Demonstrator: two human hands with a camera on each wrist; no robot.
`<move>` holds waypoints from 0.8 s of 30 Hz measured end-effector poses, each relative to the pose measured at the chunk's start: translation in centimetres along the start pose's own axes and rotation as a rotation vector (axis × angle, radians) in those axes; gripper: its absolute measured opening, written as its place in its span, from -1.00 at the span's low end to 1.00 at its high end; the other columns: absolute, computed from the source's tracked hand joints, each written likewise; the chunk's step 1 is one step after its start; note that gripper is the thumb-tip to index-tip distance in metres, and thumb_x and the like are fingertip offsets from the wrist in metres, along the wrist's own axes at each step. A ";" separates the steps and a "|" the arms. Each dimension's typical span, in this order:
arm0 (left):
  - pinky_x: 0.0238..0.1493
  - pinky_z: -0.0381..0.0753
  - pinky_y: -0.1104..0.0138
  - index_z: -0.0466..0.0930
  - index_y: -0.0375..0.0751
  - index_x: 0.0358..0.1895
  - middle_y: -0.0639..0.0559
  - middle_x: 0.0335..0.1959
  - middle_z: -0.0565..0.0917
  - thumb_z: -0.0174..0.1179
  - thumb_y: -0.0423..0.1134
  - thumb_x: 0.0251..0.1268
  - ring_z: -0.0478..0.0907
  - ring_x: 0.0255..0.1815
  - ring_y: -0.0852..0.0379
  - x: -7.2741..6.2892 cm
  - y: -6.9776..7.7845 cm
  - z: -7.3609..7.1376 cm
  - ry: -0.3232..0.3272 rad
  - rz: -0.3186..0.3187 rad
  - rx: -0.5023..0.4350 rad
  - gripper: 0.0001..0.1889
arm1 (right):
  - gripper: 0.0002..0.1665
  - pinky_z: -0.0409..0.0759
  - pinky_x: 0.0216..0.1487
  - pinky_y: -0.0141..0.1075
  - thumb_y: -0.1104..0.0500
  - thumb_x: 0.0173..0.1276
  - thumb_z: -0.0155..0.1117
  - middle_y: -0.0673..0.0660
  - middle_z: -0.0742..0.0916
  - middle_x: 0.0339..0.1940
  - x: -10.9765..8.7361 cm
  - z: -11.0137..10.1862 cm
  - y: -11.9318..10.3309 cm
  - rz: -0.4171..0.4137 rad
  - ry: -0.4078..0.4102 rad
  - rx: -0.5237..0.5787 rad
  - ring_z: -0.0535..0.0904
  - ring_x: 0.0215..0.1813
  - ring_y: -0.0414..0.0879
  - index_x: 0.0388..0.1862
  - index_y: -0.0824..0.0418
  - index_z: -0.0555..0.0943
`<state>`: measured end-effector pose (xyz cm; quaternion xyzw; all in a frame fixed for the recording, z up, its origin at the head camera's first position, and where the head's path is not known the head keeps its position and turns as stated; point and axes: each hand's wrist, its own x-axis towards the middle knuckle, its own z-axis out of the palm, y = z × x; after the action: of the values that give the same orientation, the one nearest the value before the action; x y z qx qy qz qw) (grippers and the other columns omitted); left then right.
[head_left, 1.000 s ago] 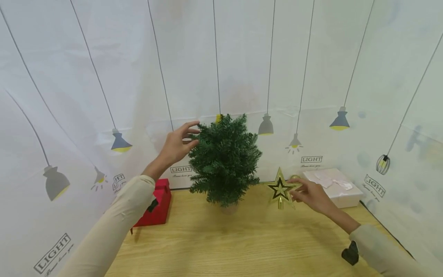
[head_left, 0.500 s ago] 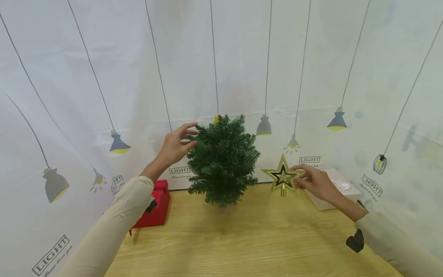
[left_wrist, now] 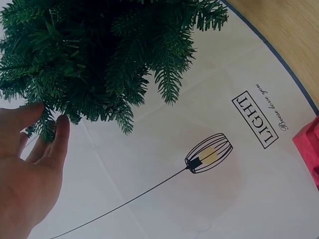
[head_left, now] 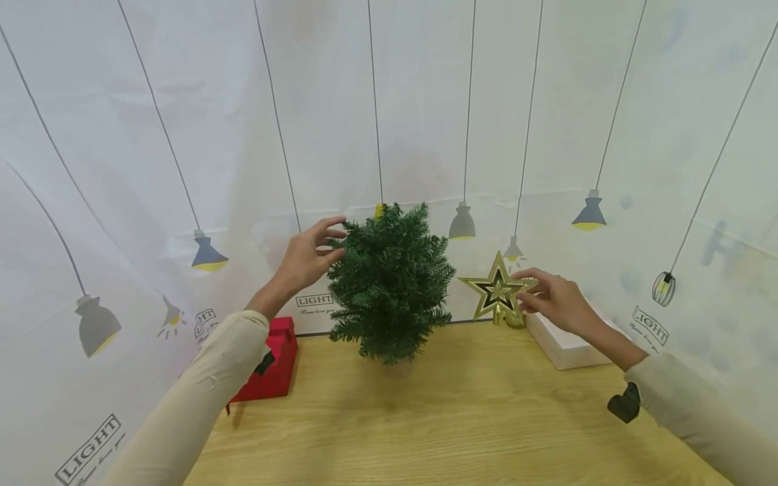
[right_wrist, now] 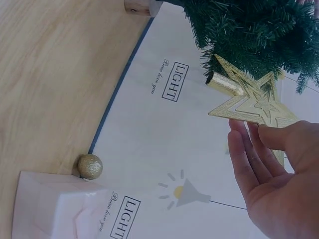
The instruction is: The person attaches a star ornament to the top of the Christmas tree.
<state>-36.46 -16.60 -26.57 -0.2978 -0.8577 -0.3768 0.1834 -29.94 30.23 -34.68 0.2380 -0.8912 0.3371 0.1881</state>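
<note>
A small green artificial Christmas tree (head_left: 392, 283) stands upright on the table, its base mostly covered by branches. At its upper left edge is my left hand (head_left: 306, 256), thumb and fingers apart, with a branch tip between them in the left wrist view. My right hand (head_left: 559, 300) pinches one point of a gold star tree topper (head_left: 498, 287) between thumb and fingers. The star is off the table, right of the tree, with its hollow socket (right_wrist: 225, 83) pointing downward in the head view. Only part of the left hand (left_wrist: 30, 164) shows in the left wrist view.
A red box (head_left: 276, 358) sits at the left on the wooden table (head_left: 425, 418). At the right back lies a pale pink box (head_left: 565, 344), partly hidden by my right arm. Beside it rests a gold ball (right_wrist: 90, 166). A lamp-printed backdrop (head_left: 419, 101) rises behind.
My right hand has lifted the star tree topper higher, moving it slightly to the right. My left hand has stayed at the tree, and the tree stands where it was.
</note>
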 end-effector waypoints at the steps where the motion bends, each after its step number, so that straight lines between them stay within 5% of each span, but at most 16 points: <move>1: 0.23 0.69 0.04 0.33 -0.06 0.58 -0.25 0.28 0.64 0.31 -0.41 0.44 0.64 0.24 -0.24 0.0 0.0 0.0 0.000 -0.001 0.002 -0.31 | -0.58 0.77 -0.33 -0.37 0.35 0.49 0.32 0.30 0.83 -0.30 0.2 -0.1 -0.1 -0.001 0.004 -0.003 0.80 -0.35 -0.11 0.29 0.32 0.57; 6: 0.23 0.69 0.04 0.32 -0.06 0.58 -0.26 0.29 0.64 0.31 -0.41 0.44 0.64 0.25 -0.24 0.1 0.0 0.1 -0.008 -0.006 0.004 -0.31 | -0.58 0.77 -0.36 -0.35 0.33 0.48 0.34 0.27 0.84 -0.32 1.1 -1.1 -0.7 -0.013 0.018 -0.037 0.81 -0.35 0.03 0.29 0.30 0.58; 14: 0.24 0.69 0.04 0.32 -0.06 0.58 -0.27 0.29 0.64 0.31 -0.41 0.44 0.64 0.25 -0.23 0.1 0.1 -0.1 -0.007 -0.022 0.002 -0.32 | -0.56 0.81 -0.28 -0.27 0.32 0.48 0.35 0.34 0.83 -0.23 2.8 -2.7 -1.4 -0.012 0.023 -0.020 0.82 -0.31 -0.03 0.31 0.28 0.58; 24: 0.24 0.69 0.05 0.34 -0.08 0.57 -0.24 0.27 0.65 0.32 -0.40 0.44 0.64 0.25 -0.21 0.1 0.1 -0.2 -0.003 -0.016 0.008 -0.32 | -0.57 0.72 -0.34 -0.48 0.31 0.48 0.35 0.31 0.83 -0.27 4.0 -3.5 -2.0 -0.054 0.046 -0.048 0.80 -0.36 -0.16 0.29 0.27 0.59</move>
<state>-36.42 -16.60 -26.34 -0.2906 -0.8620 -0.3742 0.1804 -31.49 30.14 -29.24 0.2497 -0.8877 0.3160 0.2233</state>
